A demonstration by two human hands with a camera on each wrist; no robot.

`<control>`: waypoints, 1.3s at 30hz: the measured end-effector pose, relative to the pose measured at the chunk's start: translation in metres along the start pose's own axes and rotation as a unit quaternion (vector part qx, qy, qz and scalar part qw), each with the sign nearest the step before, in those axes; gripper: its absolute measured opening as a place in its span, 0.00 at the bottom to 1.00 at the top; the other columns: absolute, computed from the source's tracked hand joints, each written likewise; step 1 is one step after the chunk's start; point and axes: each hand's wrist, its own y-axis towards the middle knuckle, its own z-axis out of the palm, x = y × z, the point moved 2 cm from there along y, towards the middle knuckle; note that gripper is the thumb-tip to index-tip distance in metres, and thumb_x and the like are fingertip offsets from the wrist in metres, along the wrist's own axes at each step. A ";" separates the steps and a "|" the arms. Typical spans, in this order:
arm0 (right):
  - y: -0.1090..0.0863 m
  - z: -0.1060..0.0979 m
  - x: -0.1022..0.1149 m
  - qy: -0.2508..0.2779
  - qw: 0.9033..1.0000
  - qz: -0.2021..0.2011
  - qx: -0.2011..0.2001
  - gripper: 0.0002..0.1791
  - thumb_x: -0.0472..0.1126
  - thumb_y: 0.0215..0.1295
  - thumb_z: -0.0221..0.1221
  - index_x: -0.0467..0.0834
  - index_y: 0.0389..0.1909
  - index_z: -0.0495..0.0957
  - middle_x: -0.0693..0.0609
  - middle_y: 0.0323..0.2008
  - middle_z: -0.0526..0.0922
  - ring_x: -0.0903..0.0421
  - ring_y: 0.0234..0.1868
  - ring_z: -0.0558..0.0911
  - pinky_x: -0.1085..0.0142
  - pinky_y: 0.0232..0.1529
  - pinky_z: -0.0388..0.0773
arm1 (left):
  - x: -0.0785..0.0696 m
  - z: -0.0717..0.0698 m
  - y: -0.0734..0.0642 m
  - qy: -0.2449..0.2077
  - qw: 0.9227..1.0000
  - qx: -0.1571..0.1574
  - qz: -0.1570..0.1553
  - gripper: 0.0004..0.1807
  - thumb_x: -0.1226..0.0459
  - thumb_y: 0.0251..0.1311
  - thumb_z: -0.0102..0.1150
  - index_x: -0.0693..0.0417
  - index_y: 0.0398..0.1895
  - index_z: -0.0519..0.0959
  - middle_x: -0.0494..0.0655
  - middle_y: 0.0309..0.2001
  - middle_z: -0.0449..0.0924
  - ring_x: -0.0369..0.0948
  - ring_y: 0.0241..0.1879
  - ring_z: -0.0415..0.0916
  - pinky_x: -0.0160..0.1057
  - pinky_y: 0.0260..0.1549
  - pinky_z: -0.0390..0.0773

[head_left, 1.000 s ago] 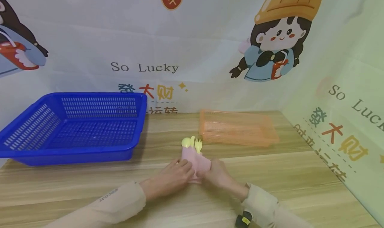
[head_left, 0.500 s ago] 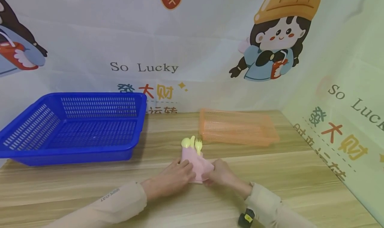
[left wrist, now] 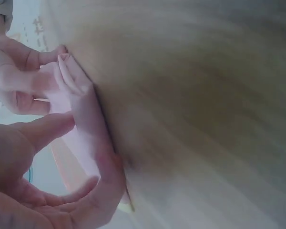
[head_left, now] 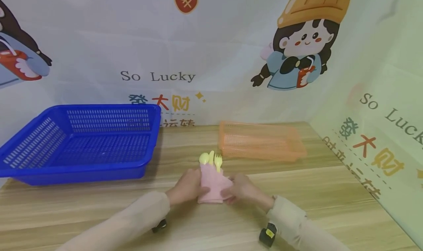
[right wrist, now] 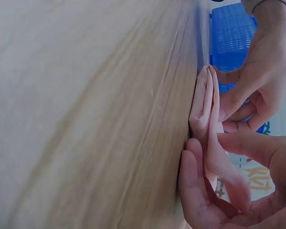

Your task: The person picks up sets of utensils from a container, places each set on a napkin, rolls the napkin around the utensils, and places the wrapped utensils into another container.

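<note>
A folded pink cloth napkin (head_left: pixel 211 186) lies on the table with a pale yellow spoon (head_left: pixel 204 158), knife (head_left: pixel 211 157) and fork (head_left: pixel 218 161) poking out of its far end. Their lower parts are hidden inside the cloth. My left hand (head_left: pixel 187 186) grips the napkin's left side, thumb on top, fingers round the edge. On the other side my right hand (head_left: pixel 243 188) pinches a slanting flap of the cloth. In the right wrist view the layered folds of the napkin (right wrist: pixel 212 112) show between both hands, right at the table surface.
A blue plastic basket (head_left: pixel 99 166) stands at the back left. Behind and to the right of the napkin is a translucent orange basket (head_left: pixel 264 153). A printed white cloth (head_left: pixel 224 60) hangs behind the wooden table (head_left: pixel 330 207).
My left hand has shifted from on top of the napkin to its left edge, uncovering more of the cloth. My right hand still holds the flap at the right. The view has tilted slightly.
</note>
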 end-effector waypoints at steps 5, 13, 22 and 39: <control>0.003 0.006 0.007 -0.081 0.995 -0.021 -0.050 0.18 0.40 0.45 0.64 0.33 0.34 0.74 0.48 0.22 0.75 0.56 0.22 0.74 0.68 0.22 0.74 | 0.005 0.001 0.004 -0.009 0.998 0.008 -0.057 0.15 0.63 0.39 0.69 0.65 0.25 0.74 0.48 0.19 0.72 0.39 0.17 0.68 0.32 0.19 0.71; 0.011 0.014 0.016 -0.139 0.986 0.017 -0.087 0.20 0.35 0.37 0.65 0.33 0.35 0.74 0.48 0.23 0.74 0.54 0.25 0.73 0.67 0.25 0.73 | 0.008 0.001 0.008 -0.099 0.980 0.031 -0.171 0.16 0.65 0.34 0.70 0.64 0.22 0.73 0.51 0.13 0.73 0.36 0.07 0.69 0.31 0.09 0.73; 0.017 0.008 0.011 -0.065 0.996 0.006 -0.056 0.23 0.34 0.40 0.66 0.29 0.41 0.75 0.44 0.30 0.78 0.54 0.31 0.75 0.67 0.32 0.76 | 0.011 0.002 0.007 -0.175 0.954 0.049 -0.240 0.14 0.66 0.36 0.70 0.65 0.18 0.73 0.53 0.13 0.75 0.36 0.06 0.69 0.32 0.10 0.74; 0.015 0.011 0.004 0.136 0.990 -0.018 0.018 0.20 0.36 0.51 0.58 0.29 0.45 0.72 0.46 0.30 0.79 0.58 0.29 0.75 0.70 0.32 0.72 | 0.026 0.004 -0.003 -0.404 0.881 0.026 -0.246 0.10 0.75 0.43 0.62 0.64 0.21 0.68 0.56 0.25 0.77 0.42 0.21 0.76 0.39 0.24 0.80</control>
